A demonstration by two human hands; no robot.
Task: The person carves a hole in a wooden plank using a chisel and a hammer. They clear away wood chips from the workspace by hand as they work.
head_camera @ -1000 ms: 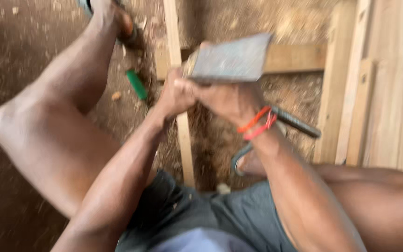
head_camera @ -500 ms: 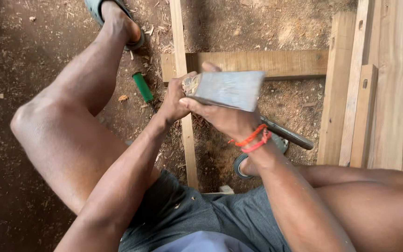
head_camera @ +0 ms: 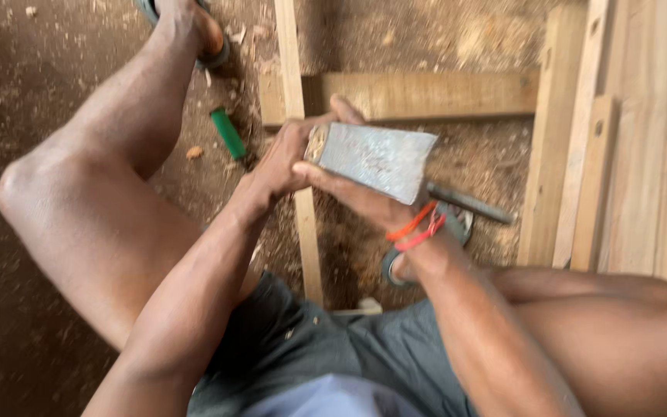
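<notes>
From the head camera I see both hands up in front of the body, holding a flat grey metal blade (head_camera: pixel 376 158) above a thin upright wooden slat (head_camera: pixel 303 185). My right hand (head_camera: pixel 364 202) has its fingers wrapped under the blade's lower edge, grasping it; my left hand (head_camera: pixel 283 158) is clenched at the blade's left end, though I cannot tell whether it grips a handle there. I judge the work is mid-course: the blade is raised, not touching the wood, and I can see no fresh cut on the slat. Below is a dirt floor (head_camera: pixel 55 69) strewn with sawdust and chips, a green cylinder (head_camera: pixel 228 133), a crosswise plank (head_camera: pixel 426 94), and stacked boards (head_camera: pixel 642 139) at the right.
</notes>
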